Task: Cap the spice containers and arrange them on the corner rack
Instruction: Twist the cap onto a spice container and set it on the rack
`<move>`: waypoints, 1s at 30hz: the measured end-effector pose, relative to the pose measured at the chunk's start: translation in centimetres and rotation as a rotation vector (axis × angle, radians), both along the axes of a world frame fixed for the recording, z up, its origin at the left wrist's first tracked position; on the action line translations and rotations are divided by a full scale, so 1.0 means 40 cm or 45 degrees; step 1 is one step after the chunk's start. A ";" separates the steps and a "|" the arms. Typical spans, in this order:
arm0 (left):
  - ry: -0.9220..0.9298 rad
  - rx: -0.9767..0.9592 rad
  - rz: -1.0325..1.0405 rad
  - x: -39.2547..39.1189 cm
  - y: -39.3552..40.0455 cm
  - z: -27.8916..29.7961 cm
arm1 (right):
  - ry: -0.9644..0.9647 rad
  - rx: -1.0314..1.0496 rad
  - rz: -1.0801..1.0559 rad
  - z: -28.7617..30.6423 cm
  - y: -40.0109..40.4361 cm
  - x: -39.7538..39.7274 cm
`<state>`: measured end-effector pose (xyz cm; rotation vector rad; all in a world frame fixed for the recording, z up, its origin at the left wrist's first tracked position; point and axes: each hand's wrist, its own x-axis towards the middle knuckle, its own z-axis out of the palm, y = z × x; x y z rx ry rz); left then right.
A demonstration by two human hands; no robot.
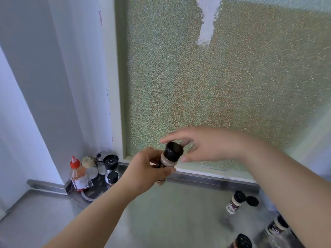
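While the left hand (148,169) grips the spice jar (167,162) mid-air in front of the window, the right hand (200,144) sits spread around the black cap (174,149), fingers loose. Judgement: pinch the cap, twist until seated, keep the jar upright. Corner rack (93,191) far left already holds a red-capped bottle (78,173) and grinders (111,162), so space is tight. Uncapped jar (234,202) and loose lid (252,201) wait right on the surface (170,212).
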<state>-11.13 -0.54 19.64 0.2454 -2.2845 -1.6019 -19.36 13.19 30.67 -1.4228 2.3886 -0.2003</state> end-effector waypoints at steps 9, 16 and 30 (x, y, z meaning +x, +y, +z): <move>0.017 -0.016 -0.017 0.005 0.009 -0.014 | 0.309 -0.006 -0.291 -0.050 -0.033 0.010; 0.011 -0.023 -0.006 0.008 -0.004 -0.024 | 0.349 -0.009 -0.044 -0.018 -0.037 0.013; 0.004 0.047 -0.020 0.038 -0.039 -0.075 | 0.263 -0.004 0.152 -0.074 -0.080 0.013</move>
